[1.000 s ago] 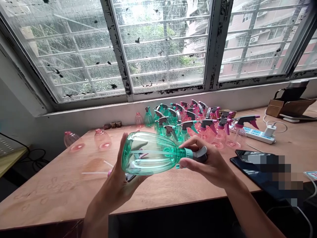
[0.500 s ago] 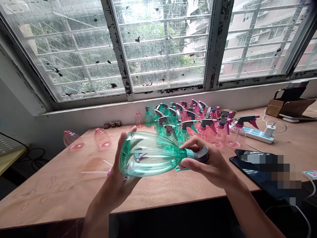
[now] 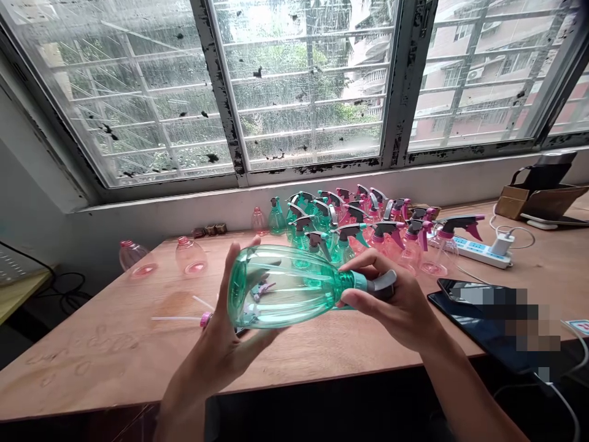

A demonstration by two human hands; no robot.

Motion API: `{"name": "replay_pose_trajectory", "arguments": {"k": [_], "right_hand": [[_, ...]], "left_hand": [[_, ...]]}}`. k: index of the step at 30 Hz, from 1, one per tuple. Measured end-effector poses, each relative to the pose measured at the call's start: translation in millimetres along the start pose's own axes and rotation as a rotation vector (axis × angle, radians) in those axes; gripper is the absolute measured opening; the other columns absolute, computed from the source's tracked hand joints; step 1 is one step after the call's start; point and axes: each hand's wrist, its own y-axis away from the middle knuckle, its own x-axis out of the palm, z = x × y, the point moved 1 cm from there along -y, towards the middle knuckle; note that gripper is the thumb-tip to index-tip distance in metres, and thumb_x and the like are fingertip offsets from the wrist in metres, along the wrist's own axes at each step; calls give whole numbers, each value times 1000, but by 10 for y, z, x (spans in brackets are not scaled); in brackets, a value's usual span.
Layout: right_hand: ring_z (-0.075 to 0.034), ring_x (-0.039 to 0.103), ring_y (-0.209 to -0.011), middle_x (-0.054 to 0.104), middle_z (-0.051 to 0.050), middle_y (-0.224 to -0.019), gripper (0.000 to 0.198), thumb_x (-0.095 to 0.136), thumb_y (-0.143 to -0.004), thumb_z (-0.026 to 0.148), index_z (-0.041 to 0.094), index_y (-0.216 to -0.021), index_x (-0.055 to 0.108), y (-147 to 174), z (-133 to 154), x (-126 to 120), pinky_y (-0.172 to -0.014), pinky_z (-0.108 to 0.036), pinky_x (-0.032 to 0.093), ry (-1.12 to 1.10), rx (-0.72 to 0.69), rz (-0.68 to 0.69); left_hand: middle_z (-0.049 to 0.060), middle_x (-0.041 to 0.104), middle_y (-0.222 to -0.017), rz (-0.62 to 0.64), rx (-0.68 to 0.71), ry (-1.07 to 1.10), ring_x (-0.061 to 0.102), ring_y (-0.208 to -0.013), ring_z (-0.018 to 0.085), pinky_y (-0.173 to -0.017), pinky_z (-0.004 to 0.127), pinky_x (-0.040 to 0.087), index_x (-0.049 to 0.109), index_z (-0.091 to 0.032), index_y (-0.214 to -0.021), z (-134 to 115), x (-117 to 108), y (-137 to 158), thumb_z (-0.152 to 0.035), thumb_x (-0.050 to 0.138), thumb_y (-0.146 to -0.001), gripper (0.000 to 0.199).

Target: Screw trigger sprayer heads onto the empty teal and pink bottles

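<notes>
Head view shows a translucent green plastic spray bottle (image 3: 285,285) lying on its side in mid-air above the near edge of the wooden table (image 3: 115,350), its wide base pointing left and its neck to the right. Ribbed, see-through walls let the table and fingers show through, and a teal collar joins the neck to a grey trigger head. Left hand (image 3: 225,350) cups the base from below and behind, fingers spread up around it. Right hand (image 3: 396,304) is wrapped around the grey sprayer head and collar. Both are closed on the bottle. Farther back, a cluster of green and pink spray bottles (image 3: 354,230) stands near the window sill (image 3: 184,209).
</notes>
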Motion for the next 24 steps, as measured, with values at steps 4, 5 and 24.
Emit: {"name": "replay_pose_trajectory", "arguments": {"k": [4, 5, 24], "right_hand": [[-10, 48, -55, 63, 5, -72, 25, 92, -89, 32, 23, -102, 72, 5, 25, -15, -49, -21, 39, 40, -23, 27], [-10, 48, -55, 63, 5, -72, 25, 92, -89, 31, 23, -102, 72, 7, 27, -16, -49, -21, 39, 36, -23, 36], [-9, 51, -57, 68, 3, -79, 23, 91, -90, 31, 25, -103, 73, -6, -10, -10, -52, -19, 44, -14, 37, 75]], "left_hand": [[7, 14, -186, 54, 28, 90, 50, -154, 42, -122, 62, 50, 6, -48, -174, 9, -19, -10, -45, 87, -89, 117], [8, 14, -186, 60, 42, 95, 51, -153, 43, -122, 61, 50, 11, -46, -174, 2, -30, -19, -45, 86, -89, 113], [9, 24, -183, 3, 264, -116, 46, -158, 40, -109, 53, 63, 12, -46, -174, -56, -111, -41, -24, 80, -94, 107]]}}
